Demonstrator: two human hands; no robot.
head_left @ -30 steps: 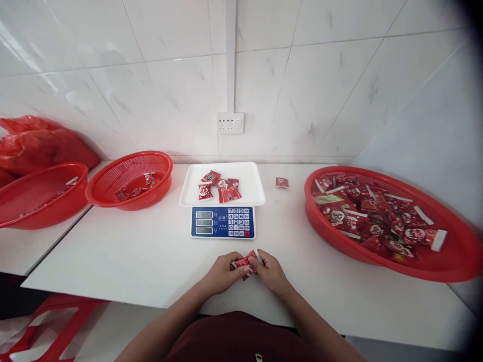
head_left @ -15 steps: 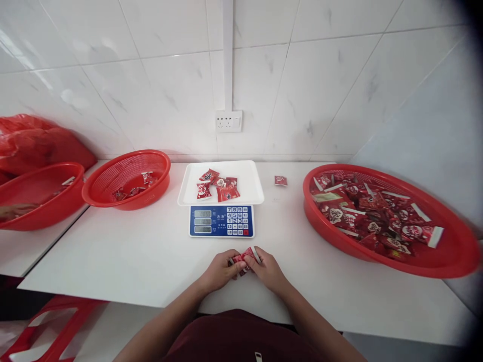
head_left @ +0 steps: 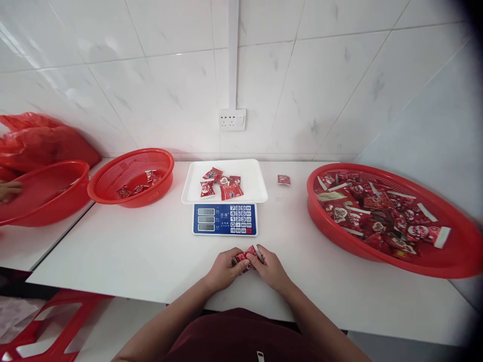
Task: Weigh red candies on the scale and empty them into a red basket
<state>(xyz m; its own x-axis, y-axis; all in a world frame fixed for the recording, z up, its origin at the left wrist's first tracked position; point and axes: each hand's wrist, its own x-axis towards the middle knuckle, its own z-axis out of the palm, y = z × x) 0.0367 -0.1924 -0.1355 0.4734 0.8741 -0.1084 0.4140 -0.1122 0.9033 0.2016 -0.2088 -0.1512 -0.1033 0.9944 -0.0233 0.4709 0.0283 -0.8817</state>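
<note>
Between my hands, near the table's front edge, is a small red packet [head_left: 247,253] with pale ends. My left hand [head_left: 225,270] grips its left end, fingers closed. My right hand [head_left: 269,270] is closed on the right end, both thumbs lying on top. Just beyond them stands a blue digital scale [head_left: 225,219] with a keypad and three displays. On the scale, a white tray [head_left: 254,181] carries several red packets [head_left: 231,191]. One more red packet [head_left: 284,179] lies flat on the table to the right of the tray.
A large red basket [head_left: 328,223] full of packets stands at the right. To the left is a red basket [head_left: 151,196] with a few packets. Farther left, another person's hand [head_left: 9,192] is in a red basket [head_left: 45,211], beside red plastic bags [head_left: 49,143]. A red stool [head_left: 71,322] stands below.
My view has shifted slightly. Both my hands keep hold of the packet with little movement. At the far left, the other person's hand has risen in its basket.
</note>
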